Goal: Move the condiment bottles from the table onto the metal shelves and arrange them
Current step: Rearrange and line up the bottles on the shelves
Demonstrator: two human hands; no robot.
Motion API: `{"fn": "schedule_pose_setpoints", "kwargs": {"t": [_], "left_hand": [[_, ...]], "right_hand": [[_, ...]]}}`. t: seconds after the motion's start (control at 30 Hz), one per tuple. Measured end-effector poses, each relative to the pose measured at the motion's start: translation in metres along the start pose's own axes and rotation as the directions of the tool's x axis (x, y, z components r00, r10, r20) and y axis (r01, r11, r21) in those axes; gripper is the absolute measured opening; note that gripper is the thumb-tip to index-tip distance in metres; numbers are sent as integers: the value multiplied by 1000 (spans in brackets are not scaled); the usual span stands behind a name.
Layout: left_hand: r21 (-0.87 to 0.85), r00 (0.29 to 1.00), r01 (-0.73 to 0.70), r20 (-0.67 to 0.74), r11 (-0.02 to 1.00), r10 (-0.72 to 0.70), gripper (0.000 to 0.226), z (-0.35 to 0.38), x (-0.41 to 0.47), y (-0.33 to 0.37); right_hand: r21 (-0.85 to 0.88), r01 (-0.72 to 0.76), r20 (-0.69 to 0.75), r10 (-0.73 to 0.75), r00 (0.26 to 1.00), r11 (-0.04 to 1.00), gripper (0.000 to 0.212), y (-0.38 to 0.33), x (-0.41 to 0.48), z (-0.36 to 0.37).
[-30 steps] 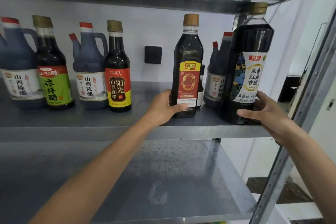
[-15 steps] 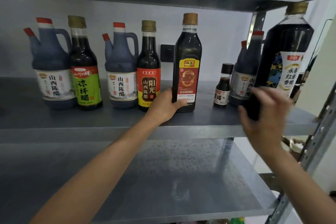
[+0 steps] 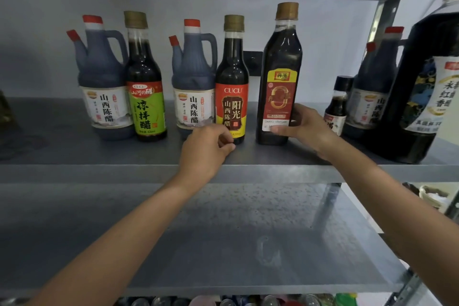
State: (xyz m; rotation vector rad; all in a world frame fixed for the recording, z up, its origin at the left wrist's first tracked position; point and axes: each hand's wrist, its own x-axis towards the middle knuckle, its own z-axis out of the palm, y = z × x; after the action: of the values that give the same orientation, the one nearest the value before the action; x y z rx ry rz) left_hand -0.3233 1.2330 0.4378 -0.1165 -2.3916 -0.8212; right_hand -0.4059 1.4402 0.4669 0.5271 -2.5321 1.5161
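Head view, middle shelf at working height. Every bottle I can see stands upright on it. The surface they come from is out of frame.

Left to right:
- Left jug: handled, red caps, dark fill nearly to the neck.
- Green-label bottle: touching the left jug, dark liquid, gold cap.
- Second jug: same type, with the CUCU bottle tight against its right side.

The row reads as jug-and-bottle pairs with labels facing out. I judge this is the pattern being kept.

Left hand sits at the foot of the CUCU bottle, fingers curled in front of its base. I cannot tell whether it pinches the bottle or only rests against it.

Small gap, then the Danyu vinegar bottle: tall, square-shouldered, full and dark. Right hand holds it low, thumb across the front of the label and fingers wrapped round the right side. A low grip suits sliding or turning it without tipping. I judge the step is closing the gap leftward or squaring the label.

Further right:
- Small bottle: black cap, just beside a third jug.
- Large bottle: near the front edge, partly cut by the frame.

Lower shelf lies below, and more bottle tops show under it.
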Motion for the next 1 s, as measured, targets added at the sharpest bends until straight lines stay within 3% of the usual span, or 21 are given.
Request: {"fn": "schedule_pose_setpoints", "kwargs": {"t": [0.3,0.37,0.43,0.5,0.53,0.63,0.7,0.87,1.0], "left_hand": [[88,999,-47,14,995,46,7,2,1,1],[114,990,-136,58,984,130,16,2,-2,-1],[141,966,-237,136,961,218,25,2,-6,0],[172,934,-323,217,931,284,36,2,-7,3],[194,919,-354,254,915,302,44,2,-8,5],[253,889,-389,354,886,290,67,1,-8,6],[299,876,-410,393,861,280,67,0,-9,4],[334,870,-445,381,831,313,69,3,-14,2],[318,857,-484,363,815,367,76,3,-16,0]], "right_hand": [[-80,79,10,-78,997,994,57,-2,-7,12],[-101,156,-161,-171,972,983,44,8,-19,1],[-199,228,-430,-294,854,953,23,22,-29,-18],[-332,146,-576,-323,751,932,22,36,-32,-39],[-364,68,-597,-289,749,929,28,42,-31,-47],[-406,-88,-541,-162,826,910,59,48,-23,-53],[-448,-155,-522,-117,845,881,64,43,-20,-48],[-394,-204,-466,-4,885,896,48,40,-7,-50],[-239,-127,-269,60,961,963,44,35,6,-48]]}}
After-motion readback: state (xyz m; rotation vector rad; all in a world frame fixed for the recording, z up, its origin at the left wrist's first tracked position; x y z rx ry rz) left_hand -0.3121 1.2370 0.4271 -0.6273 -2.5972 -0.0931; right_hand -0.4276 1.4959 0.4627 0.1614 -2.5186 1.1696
